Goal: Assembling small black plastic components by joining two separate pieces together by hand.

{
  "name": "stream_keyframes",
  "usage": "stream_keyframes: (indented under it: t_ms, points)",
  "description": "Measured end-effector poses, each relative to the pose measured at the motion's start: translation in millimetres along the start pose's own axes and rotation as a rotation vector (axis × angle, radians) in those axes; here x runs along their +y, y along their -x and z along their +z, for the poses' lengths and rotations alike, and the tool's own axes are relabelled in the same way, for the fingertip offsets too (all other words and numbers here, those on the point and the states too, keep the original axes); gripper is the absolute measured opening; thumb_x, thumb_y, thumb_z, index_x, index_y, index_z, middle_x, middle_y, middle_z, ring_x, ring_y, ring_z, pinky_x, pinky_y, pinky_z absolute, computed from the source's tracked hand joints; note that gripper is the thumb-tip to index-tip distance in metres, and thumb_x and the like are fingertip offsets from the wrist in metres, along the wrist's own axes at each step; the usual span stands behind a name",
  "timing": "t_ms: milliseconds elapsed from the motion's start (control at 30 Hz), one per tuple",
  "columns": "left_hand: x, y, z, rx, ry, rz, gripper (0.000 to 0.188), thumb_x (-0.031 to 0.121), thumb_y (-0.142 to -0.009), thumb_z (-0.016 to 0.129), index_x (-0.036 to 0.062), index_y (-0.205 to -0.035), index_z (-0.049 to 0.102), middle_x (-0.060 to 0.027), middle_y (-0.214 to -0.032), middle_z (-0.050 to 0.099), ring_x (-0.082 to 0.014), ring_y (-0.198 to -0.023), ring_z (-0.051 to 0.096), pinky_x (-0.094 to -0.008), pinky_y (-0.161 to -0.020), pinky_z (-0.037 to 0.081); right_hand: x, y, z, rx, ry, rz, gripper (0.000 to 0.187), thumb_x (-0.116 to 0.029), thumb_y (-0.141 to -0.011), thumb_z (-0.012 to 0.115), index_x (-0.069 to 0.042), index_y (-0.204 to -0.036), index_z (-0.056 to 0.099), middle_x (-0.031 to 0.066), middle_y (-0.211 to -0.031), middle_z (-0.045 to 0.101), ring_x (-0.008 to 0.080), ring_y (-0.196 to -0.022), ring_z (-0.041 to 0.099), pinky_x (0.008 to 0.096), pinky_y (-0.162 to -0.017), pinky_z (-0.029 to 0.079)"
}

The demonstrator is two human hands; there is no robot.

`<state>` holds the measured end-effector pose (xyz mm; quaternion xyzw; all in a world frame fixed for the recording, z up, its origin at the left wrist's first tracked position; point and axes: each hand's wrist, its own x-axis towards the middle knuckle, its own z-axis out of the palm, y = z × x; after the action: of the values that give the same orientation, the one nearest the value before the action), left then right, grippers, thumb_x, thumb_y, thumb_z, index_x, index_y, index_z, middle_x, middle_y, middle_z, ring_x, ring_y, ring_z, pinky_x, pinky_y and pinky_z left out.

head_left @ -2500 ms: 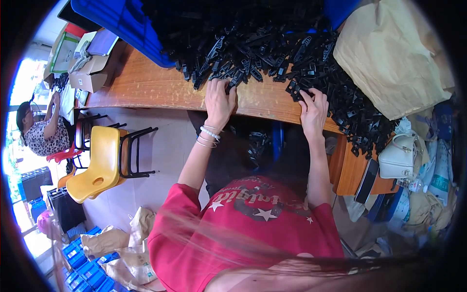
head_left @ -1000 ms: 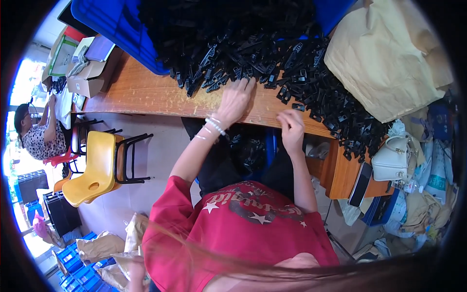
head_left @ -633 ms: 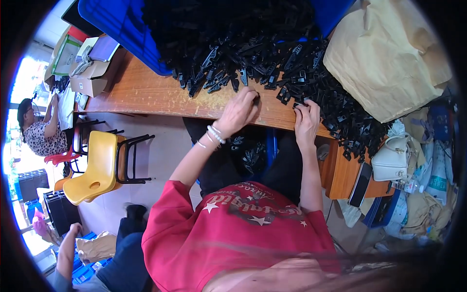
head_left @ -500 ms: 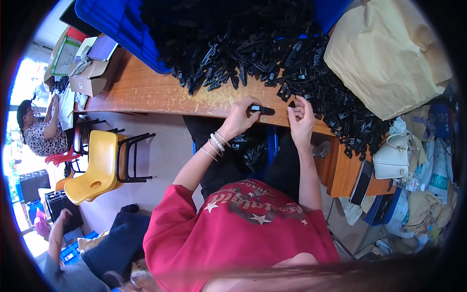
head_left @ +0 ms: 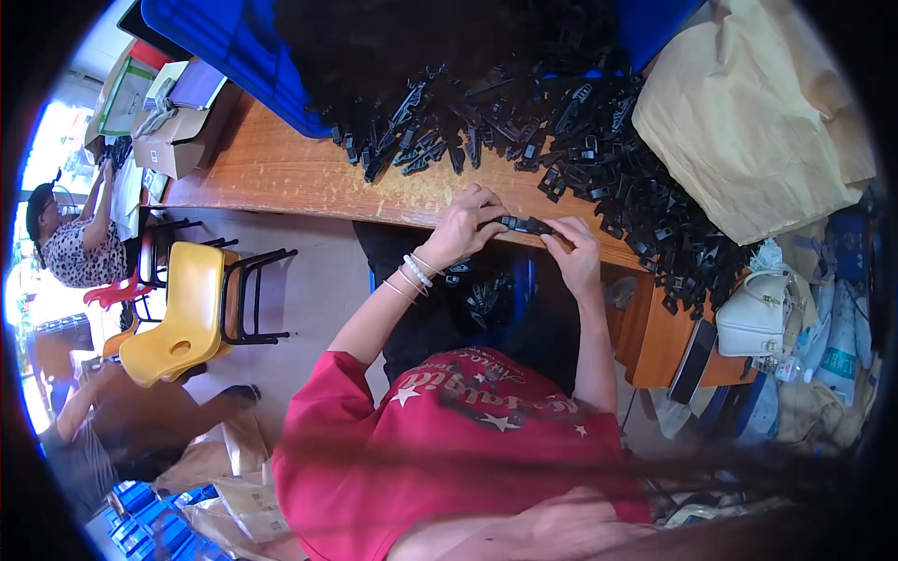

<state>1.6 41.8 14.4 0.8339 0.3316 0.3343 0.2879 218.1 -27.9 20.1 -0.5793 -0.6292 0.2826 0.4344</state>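
Between my hands, over the table's front edge, is a black plastic part (head_left: pixel 514 223). My left hand (head_left: pixel 465 224) pinches its left end. Closed on a small black piece (head_left: pixel 540 226), my right hand (head_left: pixel 573 250) presses it against the part's right end; whether the two are joined I cannot tell. Beyond my hands a large heap of similar black plastic parts (head_left: pixel 440 140) spreads over the wooden table (head_left: pixel 281 173). More black parts lie below, between my legs, in a blue container whose edge (head_left: pixel 531 280) partly shows.
A blue bin (head_left: pixel 229 61) lies tipped behind the heap. At right are a brown paper sack (head_left: pixel 748 122), a white handbag (head_left: pixel 753 315) and a phone (head_left: pixel 693 360). A yellow chair (head_left: pixel 192 299) stands left; one person (head_left: pixel 79 234) works beyond it, another (head_left: pixel 140 421) bends lower left.
My hands have come together: the right one moved left, bringing its small black piece to the end of the part in my left. The person at lower left has shifted position.
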Motion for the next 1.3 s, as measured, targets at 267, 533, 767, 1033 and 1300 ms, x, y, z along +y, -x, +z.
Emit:
stream_keyframes:
  t_ms: [267,533,767,1033,1300]
  points:
    - [-4,0,2,0.034,0.013,0.073,0.021,0.008,-0.074,0.074,0.0008,-0.093,0.071,-0.0092,-0.092,0.064,-0.0273,-0.087,0.057,-0.0360,-0.077,0.048,1,-9,0,-0.052,-0.021,-0.057,0.025,0.003,-0.076,0.070,0.006,-0.101,0.069,0.0112,-0.093,0.061,0.0245,-0.092,0.056,0.0320,-0.079,0.046]
    - [2,0,5,0.039,0.048,0.041,0.019,0.004,-0.073,0.073,-0.0001,-0.092,0.070,-0.0098,-0.090,0.063,-0.0273,-0.086,0.057,-0.0351,-0.077,0.049,0,-13,17,-0.068,-0.019,-0.134,0.021,0.003,-0.075,0.071,0.006,-0.095,0.069,0.0123,-0.092,0.060,0.0272,-0.091,0.057,0.0342,-0.079,0.046]
    - [-12,-18,-10,-0.121,0.136,-0.103,0.060,0.039,-0.064,0.086,-0.0011,-0.105,0.069,-0.0122,-0.102,0.066,-0.0294,-0.094,0.066,-0.0358,-0.081,0.053,-7,-5,13,-0.176,-0.090,-0.080,0.019,0.000,-0.079,0.068,0.002,-0.098,0.070,0.0130,-0.088,0.061,0.0276,-0.086,0.059,0.0335,-0.078,0.046]
    - [-17,-67,27,0.207,-0.301,-0.014,0.022,0.016,-0.083,0.069,-0.0002,-0.097,0.064,-0.0143,-0.097,0.059,-0.0349,-0.081,0.062,-0.0411,-0.068,0.051,0,-38,30,0.433,0.487,-0.052,0.022,-0.012,-0.084,0.070,-0.002,-0.102,0.063,0.0126,-0.099,0.059,0.0322,-0.086,0.060,0.0399,-0.076,0.046]
    - [5,-30,13,0.176,-0.184,-0.194,0.021,0.018,-0.081,0.070,-0.0020,-0.083,0.065,-0.0147,-0.088,0.058,-0.0352,-0.076,0.061,-0.0423,-0.065,0.050,3,-23,30,0.309,0.624,-0.051,0.016,-0.001,-0.082,0.066,0.000,-0.095,0.057,0.0144,-0.096,0.056,0.0329,-0.092,0.057,0.0423,-0.082,0.044]
